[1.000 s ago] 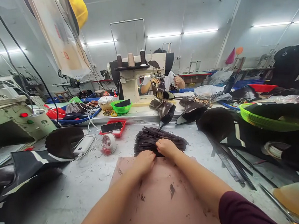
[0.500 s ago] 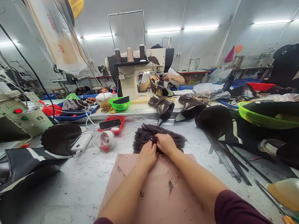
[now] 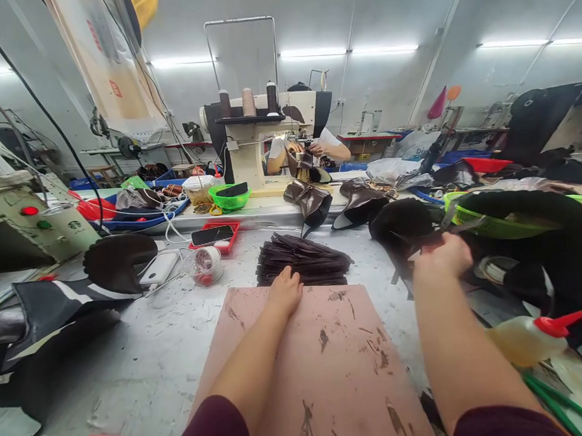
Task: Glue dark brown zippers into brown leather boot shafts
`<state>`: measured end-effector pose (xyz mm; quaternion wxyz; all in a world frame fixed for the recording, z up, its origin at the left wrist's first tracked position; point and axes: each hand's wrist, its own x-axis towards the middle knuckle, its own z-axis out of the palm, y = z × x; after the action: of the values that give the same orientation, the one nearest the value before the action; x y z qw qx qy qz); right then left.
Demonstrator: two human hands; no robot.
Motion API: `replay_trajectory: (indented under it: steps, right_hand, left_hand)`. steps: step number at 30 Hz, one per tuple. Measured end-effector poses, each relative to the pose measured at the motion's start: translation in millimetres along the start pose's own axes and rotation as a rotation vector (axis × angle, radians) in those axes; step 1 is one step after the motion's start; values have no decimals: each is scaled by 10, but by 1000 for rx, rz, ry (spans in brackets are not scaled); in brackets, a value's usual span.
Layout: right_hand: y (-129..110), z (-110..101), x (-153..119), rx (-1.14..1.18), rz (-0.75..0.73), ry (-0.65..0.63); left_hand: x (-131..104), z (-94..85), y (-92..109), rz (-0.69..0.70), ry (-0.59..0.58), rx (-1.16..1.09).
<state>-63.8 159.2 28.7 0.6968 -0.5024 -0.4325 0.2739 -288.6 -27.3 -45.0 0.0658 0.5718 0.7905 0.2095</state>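
Observation:
A thick pile of dark brown strips lies at the far edge of the pink board. My left hand rests palm down on that edge, its fingers stretched out against the near side of the pile. Off to the right, my right hand is raised beside the dark boot pieces, closed and slightly blurred. Thin dark strips stick out from its fingers towards the green basket. My forearm covers the table spot below it.
A glue bottle with red nozzle lies near my right forearm. Dark boots stand ahead, below a sewing machine where a co-worker's hands hold another boot. Left are a clear round container, a red tray and boot pieces.
My right hand has left the pile and swung right to the loose strips, lifting some. My left hand has stayed near the pile, sliding slightly back. The view has shifted a little.

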Motion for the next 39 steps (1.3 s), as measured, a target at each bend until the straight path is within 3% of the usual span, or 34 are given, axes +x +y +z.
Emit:
replay_trajectory:
  steps: [2,5,7,10,12,13,15,17,19,23,25,28,32,39]
  right_hand:
    - [-150,-258,-24,0,-22,24]
    - [-306,-585,-504,-99,-181,-141]
    - [-342,-772,-973,-241,-531,-427]
    - [-316,-1067,-1645,-254,-991,-803]
    - [-276,-1284,-1994,-293,-1147,-1007]
    - [-256,-1392,-2133,-323,-1169,-1089]
    - [-219,-1586,-2348,-362,-1156,-1189]
    - [-190,-1731,-2494,-379,-1132,-1222]
    - [-167,-1822,-2585,-393,-1123,-1207]
    - [-135,-1897,-2648,-454,-1093,-1171]
    - [-126,-1921,-2643,-482,-1102,-1190]
    - [-117,-1969,-2621,-487,-1110,-1243]
    - [-104,-2015,-2607,-446,-1040,-1279]
    - [-77,-1997,-2667,-497,-1033,-1220]
  left_hand:
    - [-52,-21,96,-45,-8,-91]
    - [-280,-73,301,-120,-46,-273]
    - [-564,-132,422,-138,-104,-411]
    - [-1116,-261,472,-159,-290,-776]
    - [-1463,-363,401,-309,-405,-1137]
    - [-1606,-414,344,-391,-399,-1190]
    - [-1822,-499,226,-491,-293,-1026]
    - [-1950,-552,156,-484,-157,-757]
    - [-2016,-561,177,-354,-84,-457]
    - [-2061,-457,400,-16,-204,-19]
    - [-2074,-384,486,29,-268,-23]
    - [-2110,-308,516,24,-272,-3]
    - [-2163,-269,528,-78,-220,-37]
    - [-2055,-263,539,-267,-200,-282]
